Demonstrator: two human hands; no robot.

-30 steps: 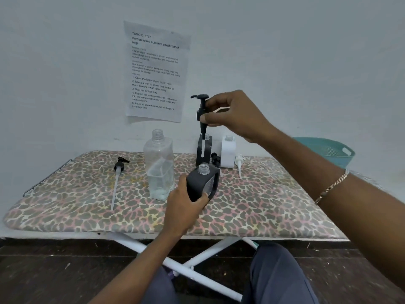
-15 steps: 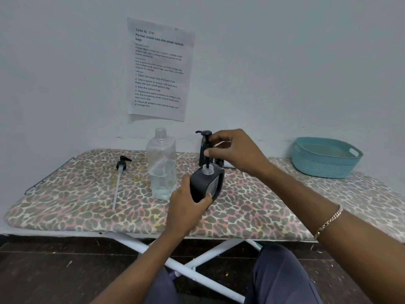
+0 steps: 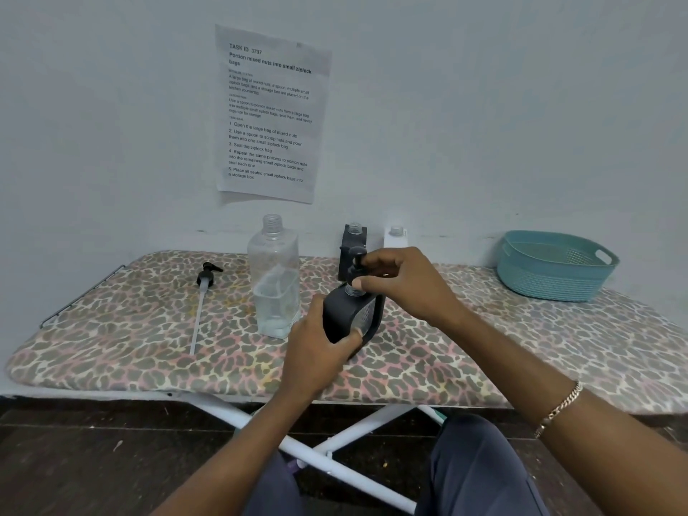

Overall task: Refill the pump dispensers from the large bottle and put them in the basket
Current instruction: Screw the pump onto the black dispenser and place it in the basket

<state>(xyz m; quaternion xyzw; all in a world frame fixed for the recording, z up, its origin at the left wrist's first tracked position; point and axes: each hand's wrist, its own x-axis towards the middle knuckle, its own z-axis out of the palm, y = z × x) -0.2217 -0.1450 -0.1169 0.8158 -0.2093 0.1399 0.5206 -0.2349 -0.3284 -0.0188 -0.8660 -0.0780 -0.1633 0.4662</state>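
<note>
My left hand (image 3: 316, 351) grips a black square dispenser bottle (image 3: 352, 314) standing at the middle of the board. My right hand (image 3: 402, 283) pinches a black pump head (image 3: 355, 260) whose tube is down inside that bottle's neck. Just left stands the large clear bottle (image 3: 275, 277), uncapped, with liquid in its lower part. Behind my right hand stand another black dispenser (image 3: 353, 236) and a white dispenser (image 3: 396, 234), both without pumps. A teal basket (image 3: 554, 266) sits at the far right.
A loose black pump with a long white tube (image 3: 203, 296) lies on the left of the leopard-print ironing board (image 3: 484, 351). A printed sheet (image 3: 268, 113) hangs on the wall behind. White board legs and my knees are below the front edge.
My right hand has lowered the black pump from high above the board down into the neck of the bottle that my left hand holds. The camera view has tipped down.
</note>
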